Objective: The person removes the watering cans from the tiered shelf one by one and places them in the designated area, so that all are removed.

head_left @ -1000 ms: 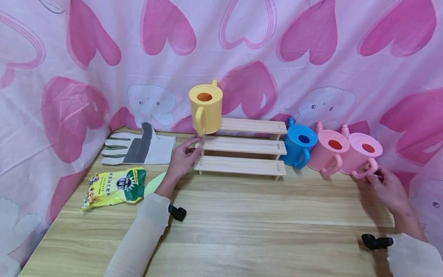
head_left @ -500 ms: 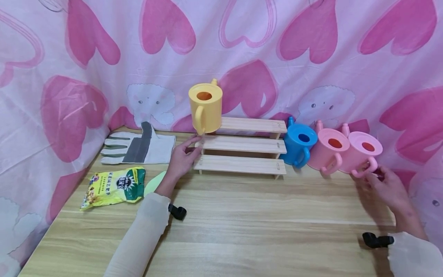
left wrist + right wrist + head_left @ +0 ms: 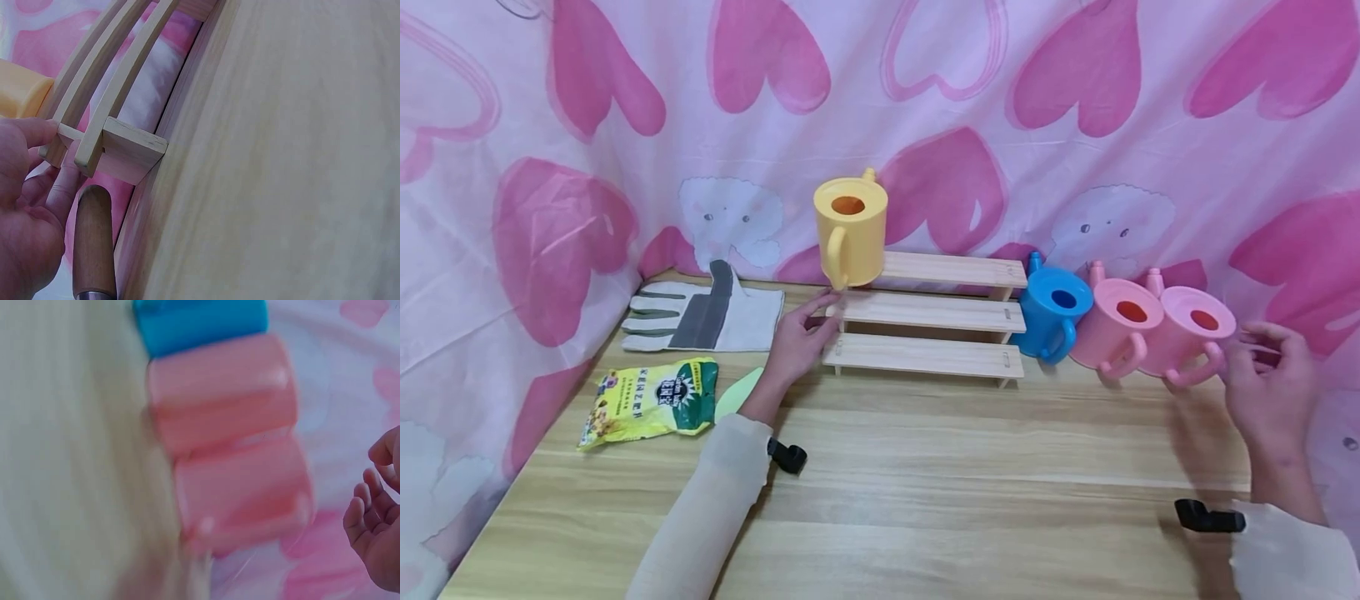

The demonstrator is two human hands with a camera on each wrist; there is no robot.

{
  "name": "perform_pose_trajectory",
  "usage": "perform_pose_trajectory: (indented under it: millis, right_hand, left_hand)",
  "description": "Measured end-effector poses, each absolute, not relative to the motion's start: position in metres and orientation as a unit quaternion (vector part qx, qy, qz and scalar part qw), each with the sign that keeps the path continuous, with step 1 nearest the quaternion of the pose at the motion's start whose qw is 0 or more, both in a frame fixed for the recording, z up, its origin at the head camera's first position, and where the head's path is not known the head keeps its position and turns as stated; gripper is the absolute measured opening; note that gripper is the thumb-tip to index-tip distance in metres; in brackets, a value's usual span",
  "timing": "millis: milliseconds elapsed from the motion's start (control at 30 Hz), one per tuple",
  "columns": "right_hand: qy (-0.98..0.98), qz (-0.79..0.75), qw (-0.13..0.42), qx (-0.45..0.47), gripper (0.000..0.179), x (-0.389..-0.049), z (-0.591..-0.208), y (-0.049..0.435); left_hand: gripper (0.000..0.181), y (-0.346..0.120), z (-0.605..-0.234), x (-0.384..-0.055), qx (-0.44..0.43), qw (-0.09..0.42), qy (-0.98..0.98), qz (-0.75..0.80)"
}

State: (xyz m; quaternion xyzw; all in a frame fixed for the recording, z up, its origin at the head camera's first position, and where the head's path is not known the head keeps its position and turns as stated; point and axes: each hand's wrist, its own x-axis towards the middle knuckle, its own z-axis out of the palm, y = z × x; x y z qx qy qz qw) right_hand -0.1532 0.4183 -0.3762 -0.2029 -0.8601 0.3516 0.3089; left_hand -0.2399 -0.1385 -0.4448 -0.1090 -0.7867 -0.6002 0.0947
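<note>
My left hand (image 3: 796,343) grips the left end of a three-tier wooden shelf (image 3: 932,312); in the left wrist view its thumb and fingers (image 3: 62,190) meet the end of the planks. On the left of the top tier stands a yellow watering can (image 3: 863,246), handle toward me. Right of the shelf, a blue watering can (image 3: 1043,327) and two pink watering cans stand side by side on the table. My right hand (image 3: 1270,387) is beside the outer pink can (image 3: 1176,333), fingers loosely bent and holding nothing. In the right wrist view, fingers and can are apart.
A grey-and-white work glove (image 3: 748,321) and a yellow-green packet (image 3: 647,404) lie at the table's left. Near my left forearm is a light green blade (image 3: 737,395); a wooden tool handle (image 3: 94,240) shows in the left wrist view. A heart-print curtain (image 3: 850,67) hangs behind.
My right hand has let go of the outer pink can's handle and moved up and to the right. The left hand, shelf and cans stay put.
</note>
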Motion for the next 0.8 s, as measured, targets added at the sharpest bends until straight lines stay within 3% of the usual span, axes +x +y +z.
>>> perform_pose_trajectory:
  millis: [133, 267, 533, 800]
  right_hand:
    - [-0.853, 0.383, 0.319, -0.154, 0.036, -0.156, -0.360, 0.387]
    - [-0.836, 0.431, 0.337, -0.039, 0.029, -0.166, -0.354, 0.351]
    - [-0.855, 0.449, 0.245, 0.088, 0.031, -0.183, -0.348, 0.262]
    - [-0.825, 0.477, 0.200, 0.228, 0.023, -0.204, -0.356, 0.187]
  left_hand:
    - [0.036, -0.138, -0.446, -0.242, -0.114, 0.101, -0.785, -0.601]
    - [0.037, -0.138, -0.448, -0.243, -0.121, 0.101, -0.778, -0.608]
    - [0.036, -0.137, -0.446, -0.242, -0.117, 0.101, -0.783, -0.602]
    - [0.036, -0.136, -0.446, -0.240, -0.113, 0.095, -0.782, -0.606]
